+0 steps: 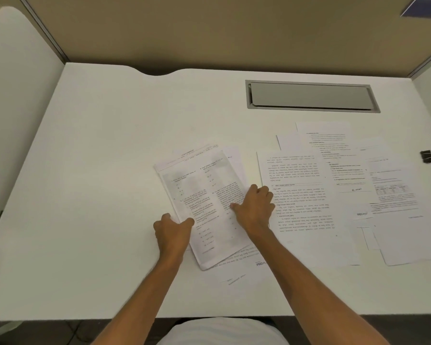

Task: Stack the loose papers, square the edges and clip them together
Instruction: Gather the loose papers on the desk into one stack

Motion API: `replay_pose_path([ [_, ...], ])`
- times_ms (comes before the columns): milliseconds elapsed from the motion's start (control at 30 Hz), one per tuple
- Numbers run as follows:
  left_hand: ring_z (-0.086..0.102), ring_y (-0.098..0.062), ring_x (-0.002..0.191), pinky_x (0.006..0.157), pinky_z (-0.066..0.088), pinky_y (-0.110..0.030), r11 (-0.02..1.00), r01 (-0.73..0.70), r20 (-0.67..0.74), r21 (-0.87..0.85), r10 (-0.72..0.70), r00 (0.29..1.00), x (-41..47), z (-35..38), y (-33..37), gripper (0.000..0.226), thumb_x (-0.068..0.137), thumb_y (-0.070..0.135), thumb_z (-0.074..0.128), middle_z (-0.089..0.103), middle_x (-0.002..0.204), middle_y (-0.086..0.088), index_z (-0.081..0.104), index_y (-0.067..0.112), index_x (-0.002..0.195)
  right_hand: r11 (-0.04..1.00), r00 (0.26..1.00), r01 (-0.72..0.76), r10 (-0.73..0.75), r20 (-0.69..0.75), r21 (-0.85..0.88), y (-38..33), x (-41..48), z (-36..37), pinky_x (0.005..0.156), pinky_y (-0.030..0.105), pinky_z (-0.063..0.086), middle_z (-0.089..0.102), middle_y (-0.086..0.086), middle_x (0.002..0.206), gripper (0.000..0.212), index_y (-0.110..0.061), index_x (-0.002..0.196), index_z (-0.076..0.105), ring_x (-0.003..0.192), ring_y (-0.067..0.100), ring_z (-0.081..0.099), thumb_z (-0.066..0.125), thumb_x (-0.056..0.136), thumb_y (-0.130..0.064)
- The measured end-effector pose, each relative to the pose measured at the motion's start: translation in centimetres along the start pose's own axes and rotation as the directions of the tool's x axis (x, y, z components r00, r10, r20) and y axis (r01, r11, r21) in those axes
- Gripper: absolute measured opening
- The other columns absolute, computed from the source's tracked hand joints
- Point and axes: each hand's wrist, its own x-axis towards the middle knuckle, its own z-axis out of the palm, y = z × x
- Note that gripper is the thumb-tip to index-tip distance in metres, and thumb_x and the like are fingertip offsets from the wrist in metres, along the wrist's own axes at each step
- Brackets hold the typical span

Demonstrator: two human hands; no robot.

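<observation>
A small stack of printed papers point(199, 195) lies tilted at the middle of the white desk point(97, 170). My left hand point(172, 232) pinches the stack's lower left edge. My right hand point(255, 207) rests on its right side, fingers curled over the edge and thumb on top. Several more loose printed sheets point(306, 207) lie spread to the right, overlapping one another, with further sheets point(393, 195) at the far right. One sheet point(239, 267) pokes out under the stack near me. A black binder clip point(426, 156) sits at the desk's far right edge.
A grey cable-tray flap point(311, 97) is set into the desk at the back right. Tan partition walls point(209, 31) close the back, and a white panel point(18, 95) stands on the left. The desk's front edge runs just before my body.
</observation>
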Motion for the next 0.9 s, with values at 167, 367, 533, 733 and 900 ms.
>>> replay_pose_path([
  [167, 0.067, -0.023, 0.090, 0.059, 0.053, -0.027, 0.989, 0.093, 0.063, -0.118, -0.086, 0.994, -0.7, 0.6, -1.1, 0.035, 0.081, 0.019, 0.075, 0.063, 0.120, -0.009, 0.062, 0.011, 0.112, 1.000, 0.998, -0.001, 0.000, 0.066, 0.015, -0.2, -0.2, -0.1, 0.101, 0.047, 0.041, 0.048, 0.014, 0.134, 0.074, -0.009, 0.134, 0.041, 0.125, 0.031, 0.047, 0.077, 0.081, -0.047],
  [367, 0.047, -0.032, 0.127, 0.092, 0.053, -0.044, 0.998, 0.060, -0.047, 0.011, -0.059, 0.997, -1.3, -0.2, -1.5, 0.070, 0.074, 0.036, 0.077, 0.045, 0.141, -0.011, 0.055, 0.010, 0.135, 1.000, 0.997, -0.019, 0.019, 0.077, -0.004, 0.3, -0.9, 0.1, 0.098, 0.049, 0.043, 0.046, 0.010, 0.134, 0.080, -0.009, 0.133, 0.041, 0.126, 0.028, 0.044, 0.080, 0.076, -0.050],
  [533, 0.067, -0.028, 0.096, 0.061, 0.056, -0.031, 0.991, 0.088, 0.025, -0.097, -0.086, 0.996, -1.2, -0.2, -0.7, 0.050, 0.073, 0.032, 0.075, 0.061, 0.122, -0.011, 0.061, 0.010, 0.116, 0.994, 0.991, -0.021, 0.007, 0.130, 0.104, -0.2, -1.4, 0.3, 0.092, 0.044, 0.052, 0.049, 0.016, 0.136, 0.086, -0.007, 0.140, 0.032, 0.123, 0.032, 0.054, 0.083, 0.078, -0.038],
  [733, 0.072, -0.030, 0.083, 0.059, 0.057, -0.030, 0.958, 0.167, 0.080, -0.232, -0.152, 0.985, -0.4, -0.8, 0.4, 0.021, 0.084, 0.013, 0.072, 0.073, 0.100, -0.012, 0.066, 0.003, 0.102, 0.932, 0.955, -0.201, 0.117, 0.272, 0.302, 0.2, -0.5, -0.4, 0.085, 0.038, 0.051, 0.058, 0.012, 0.132, 0.087, -0.010, 0.142, 0.035, 0.117, 0.033, 0.061, 0.084, 0.076, -0.035],
  [900, 0.071, -0.032, 0.091, 0.076, 0.060, -0.038, 0.947, 0.191, 0.138, -0.259, -0.159, 0.978, 0.9, -1.4, 0.3, 0.028, 0.085, 0.009, 0.072, 0.073, 0.106, -0.014, 0.066, 0.002, 0.111, 0.777, 0.926, -0.231, -0.008, 0.377, 0.585, 2.0, 0.6, -1.1, 0.096, 0.039, 0.056, 0.058, 0.007, 0.140, 0.060, -0.012, 0.141, 0.051, 0.117, 0.027, 0.062, 0.070, 0.083, -0.013],
])
